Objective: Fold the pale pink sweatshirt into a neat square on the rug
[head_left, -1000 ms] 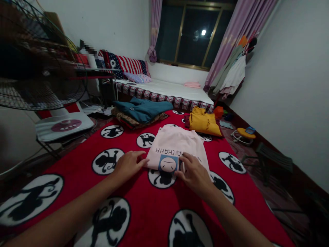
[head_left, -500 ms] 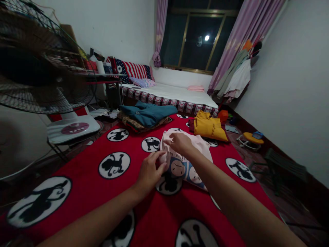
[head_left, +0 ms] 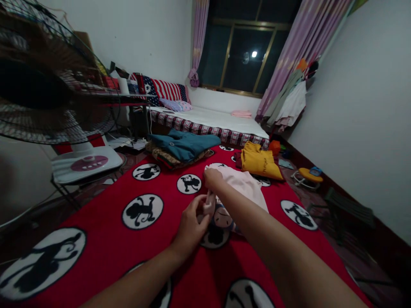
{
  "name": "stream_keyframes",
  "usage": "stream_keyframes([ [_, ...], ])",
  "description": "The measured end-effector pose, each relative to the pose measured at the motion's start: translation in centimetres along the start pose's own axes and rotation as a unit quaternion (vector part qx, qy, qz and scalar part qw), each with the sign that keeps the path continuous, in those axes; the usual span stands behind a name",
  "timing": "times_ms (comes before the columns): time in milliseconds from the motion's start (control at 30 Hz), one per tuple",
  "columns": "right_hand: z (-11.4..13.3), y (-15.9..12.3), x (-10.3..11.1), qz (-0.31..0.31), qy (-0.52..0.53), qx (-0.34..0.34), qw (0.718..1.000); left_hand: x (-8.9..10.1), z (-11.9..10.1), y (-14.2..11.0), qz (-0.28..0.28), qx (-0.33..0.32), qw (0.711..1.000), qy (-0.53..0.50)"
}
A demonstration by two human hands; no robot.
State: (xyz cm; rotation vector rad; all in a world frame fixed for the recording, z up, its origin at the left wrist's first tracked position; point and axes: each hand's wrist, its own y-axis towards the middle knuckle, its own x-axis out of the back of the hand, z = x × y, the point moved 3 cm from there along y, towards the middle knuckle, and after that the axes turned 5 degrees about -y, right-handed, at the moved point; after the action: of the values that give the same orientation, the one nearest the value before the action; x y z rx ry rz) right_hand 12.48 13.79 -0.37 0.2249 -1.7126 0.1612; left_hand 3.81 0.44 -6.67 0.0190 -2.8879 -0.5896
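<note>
A pale pink shirt with cartoon faces on blue lies partly folded on the red blanket, which has black monkey figures in white circles. At its near left edge, my left hand holds a turned-up bit of the cloth between thumb and fingers. My right hand grips the shirt's far left edge, with its fingertips mostly hidden. My right forearm crosses over the shirt and covers part of the print.
Beyond the shirt lie a pile of folded clothes with a teal garment on top and a folded yellow sweatshirt. A standing fan is at the left. A low stool and a dark folding stool stand right.
My right hand has come down and left onto the shirt's edge, closing on it. My left hand has shifted slightly nearer to me, and the shirt's left edge is lifted between them.
</note>
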Motion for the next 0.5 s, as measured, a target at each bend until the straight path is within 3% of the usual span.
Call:
stream_keyframes([
  [100, -1.7, -1.1, 0.1, -0.012, 0.006, -0.050, 0.999, -0.6, 0.9, 0.0, -0.011, 0.054, 0.998, -0.030],
  [233, -3.4, -2.6, 2.1, -0.060, 0.027, -0.101, 0.993, -1.3, -0.7, 0.5, 0.029, 0.002, 0.997, -0.070],
  [367, -5.5, -3.9, 7.5, -0.200, 0.128, -0.109, 0.965, -0.1, -6.7, 1.7, -0.002, -0.104, 0.993, -0.062],
  [500, -8.7, -5.6, 13.2, -0.335, 0.319, -0.045, 0.885, 0.7, -14.8, 3.4, -0.015, -0.249, 0.968, 0.016],
])
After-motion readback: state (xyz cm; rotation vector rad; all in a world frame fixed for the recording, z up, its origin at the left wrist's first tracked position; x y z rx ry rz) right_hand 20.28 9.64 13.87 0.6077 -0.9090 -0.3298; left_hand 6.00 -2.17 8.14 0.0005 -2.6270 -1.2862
